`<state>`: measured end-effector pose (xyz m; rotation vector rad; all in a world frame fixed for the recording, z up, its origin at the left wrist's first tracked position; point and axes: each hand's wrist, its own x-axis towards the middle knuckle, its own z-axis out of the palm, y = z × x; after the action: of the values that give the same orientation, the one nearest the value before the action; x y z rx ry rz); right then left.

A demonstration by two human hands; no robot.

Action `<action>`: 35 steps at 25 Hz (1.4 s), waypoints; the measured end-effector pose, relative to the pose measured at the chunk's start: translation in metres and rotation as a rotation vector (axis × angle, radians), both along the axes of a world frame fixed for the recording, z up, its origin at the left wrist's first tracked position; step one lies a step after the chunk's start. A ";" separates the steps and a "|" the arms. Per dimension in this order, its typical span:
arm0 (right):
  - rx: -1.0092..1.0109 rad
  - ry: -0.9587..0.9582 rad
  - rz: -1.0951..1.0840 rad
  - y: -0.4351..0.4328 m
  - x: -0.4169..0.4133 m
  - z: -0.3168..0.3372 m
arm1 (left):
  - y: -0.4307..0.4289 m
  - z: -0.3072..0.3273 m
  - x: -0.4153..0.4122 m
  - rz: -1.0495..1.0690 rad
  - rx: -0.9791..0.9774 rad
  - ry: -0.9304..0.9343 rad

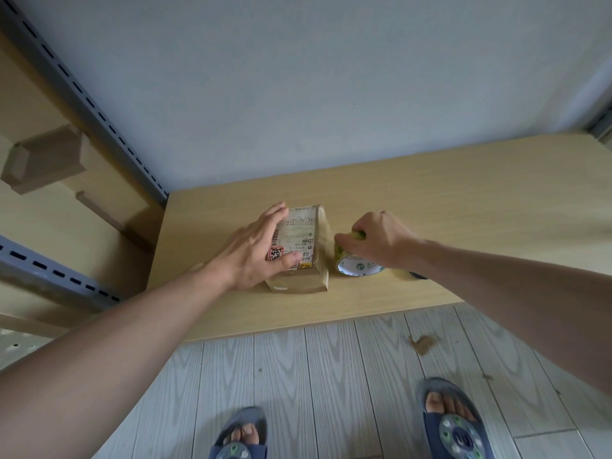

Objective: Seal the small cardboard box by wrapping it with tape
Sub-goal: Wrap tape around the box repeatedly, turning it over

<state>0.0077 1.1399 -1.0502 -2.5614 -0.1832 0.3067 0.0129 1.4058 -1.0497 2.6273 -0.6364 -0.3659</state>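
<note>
Left hand (255, 256): flat and relaxed, fingers straight, lying on the top and left edge of the small cardboard box (309, 260); thumb pressed on the printed label (296, 235). It grasps nothing and only holds the box down.

Right hand (381, 240): fingers curled over the tape roll (359, 268), grasping it from above. The roll sits on the table, white core facing the camera, yellowish tape at the rim.

Box position: on the light wooden table (463, 200), left of centre, just beside the tape roll. A narrow gap of bare table shows between the two. The box is closed, with the label face up.

Around:
- Small dark object (418, 276) on the table, mostly hidden under the right forearm; cannot tell what it is.
- Pale wall (331, 94) directly behind the table.
- Grey slotted shelf upright (82, 104) at the table's left rear corner, with a second slotted rail lower left.
- Brown cartons (46, 160) on the shelving at left, blurred.
- Grey plank floor (331, 376) below the table's front edge, with a brown scrap (423, 344) lying on it.
- Left slipper (238, 435) and right slipper (453, 422), both blue, toes pointing to the table.

Obstruction: nothing lies between the box and the roll. The right forearm crosses over the dark object.

Counts: hands 2; box on table 1; tape roll 1; dark object 1; floor scrap 1; slippers 2; shelf cartons at least 2, count uncertain.
</note>
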 end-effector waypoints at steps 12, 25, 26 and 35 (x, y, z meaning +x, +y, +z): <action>0.211 -0.065 -0.016 -0.012 0.004 0.044 | -0.040 0.005 -0.010 0.120 -0.087 0.140; 0.373 -0.019 0.047 0.008 0.004 0.077 | -0.038 0.017 -0.010 -0.019 -0.001 0.110; 0.368 -0.024 0.047 0.010 0.003 0.078 | -0.041 0.020 -0.009 -0.034 0.020 0.055; 0.552 0.095 0.018 0.004 -0.002 0.079 | -0.047 0.016 -0.010 -0.082 -0.234 0.161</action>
<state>0.0057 1.1438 -0.9714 -1.9972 -0.2206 0.3310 0.0030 1.3590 -1.0340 2.3287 -0.6900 -0.4901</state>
